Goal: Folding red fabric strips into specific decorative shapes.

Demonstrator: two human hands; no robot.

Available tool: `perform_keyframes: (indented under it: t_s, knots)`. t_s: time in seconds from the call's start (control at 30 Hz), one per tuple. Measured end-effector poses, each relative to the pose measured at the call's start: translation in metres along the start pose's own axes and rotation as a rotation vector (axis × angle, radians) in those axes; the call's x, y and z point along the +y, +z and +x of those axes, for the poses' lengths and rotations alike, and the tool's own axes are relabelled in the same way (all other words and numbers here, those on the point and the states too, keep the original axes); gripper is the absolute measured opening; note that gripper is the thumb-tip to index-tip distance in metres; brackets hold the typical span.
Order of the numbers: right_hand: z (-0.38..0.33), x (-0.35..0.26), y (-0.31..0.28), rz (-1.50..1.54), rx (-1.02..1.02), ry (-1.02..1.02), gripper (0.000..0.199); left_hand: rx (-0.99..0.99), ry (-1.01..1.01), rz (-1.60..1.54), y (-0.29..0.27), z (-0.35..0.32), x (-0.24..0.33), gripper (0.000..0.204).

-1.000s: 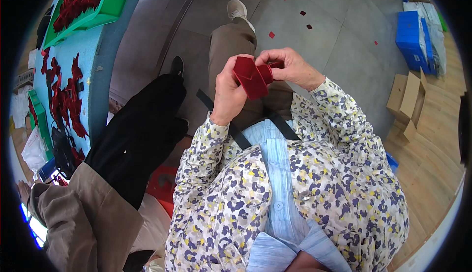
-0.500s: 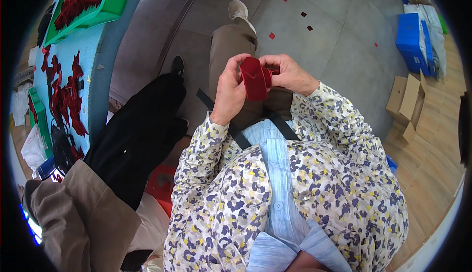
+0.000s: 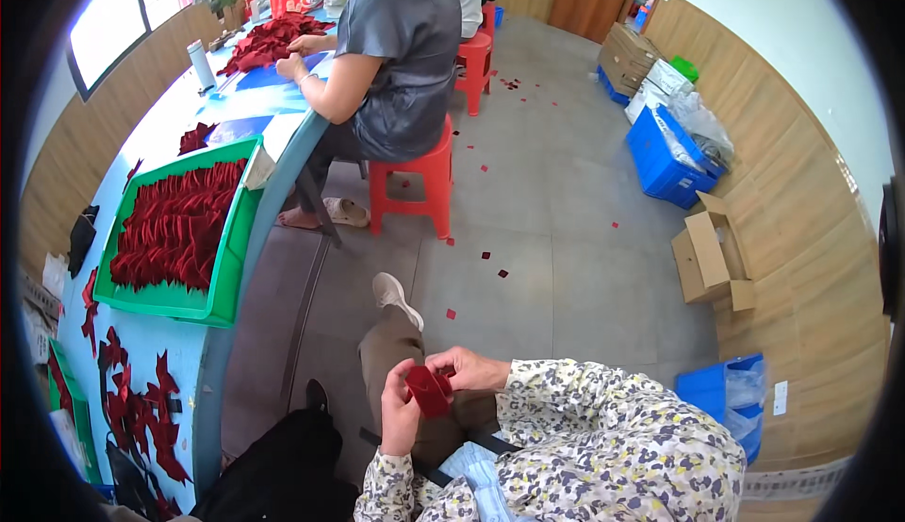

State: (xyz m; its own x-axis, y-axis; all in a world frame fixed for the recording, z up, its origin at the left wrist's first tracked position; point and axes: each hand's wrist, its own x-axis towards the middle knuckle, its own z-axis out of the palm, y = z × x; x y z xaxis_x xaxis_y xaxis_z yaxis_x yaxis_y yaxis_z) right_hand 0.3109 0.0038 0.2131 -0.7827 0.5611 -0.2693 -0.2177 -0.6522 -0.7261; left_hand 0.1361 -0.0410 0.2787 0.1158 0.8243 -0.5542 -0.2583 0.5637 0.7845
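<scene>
A dark red velvet ribbon (image 3: 429, 394), folded into a wide loop, is held between my two hands above my lap. My left hand (image 3: 401, 411) pinches its left edge, with thumb and fingers closed on the fabric. On the other side, the fingers of my right hand (image 3: 468, 369) are closed on the ribbon, and a small rolled or folded part of it shows by the fingertips. Exactly how the ribbon is wound behind the front face is hidden. Several loose red ribbon bows (image 3: 141, 409) lie on the blue table to my left.
A green tray (image 3: 222, 307) full of red bows stands on the blue table (image 3: 203, 371). Ahead, a co-worker (image 3: 401, 60) sits on a red stool (image 3: 415, 178) handling red fabric. Blue crates (image 3: 665, 159) and an open cardboard box (image 3: 702, 253) line the right wall.
The view has lifted, bringing the co-worker, the whole tray and more of the room into sight; my hands now appear lower. Both hands keep hold of the ribbon.
</scene>
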Motion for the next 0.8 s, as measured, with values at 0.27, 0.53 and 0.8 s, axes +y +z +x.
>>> perform_keyframes:
  t_s: [0.27, 0.53, 0.8]
  knots:
    - [-0.082, -0.194, 0.008, -0.319, 0.034, -0.335, 0.016, -0.455, 0.033, -0.176, 0.108, 0.009, 0.123, 0.054]
    - [-0.12, -0.219, 0.028, -0.177, 0.123, -0.231, 0.017, -0.545, 0.107, 0.067, 0.124, -0.011, 0.148, 0.053]
    - [-0.068, -0.26, -0.09, -0.38, 0.206, -0.383, 0.017, -0.434, 0.838, 0.586, 0.162, 0.111, 0.166, 0.045]
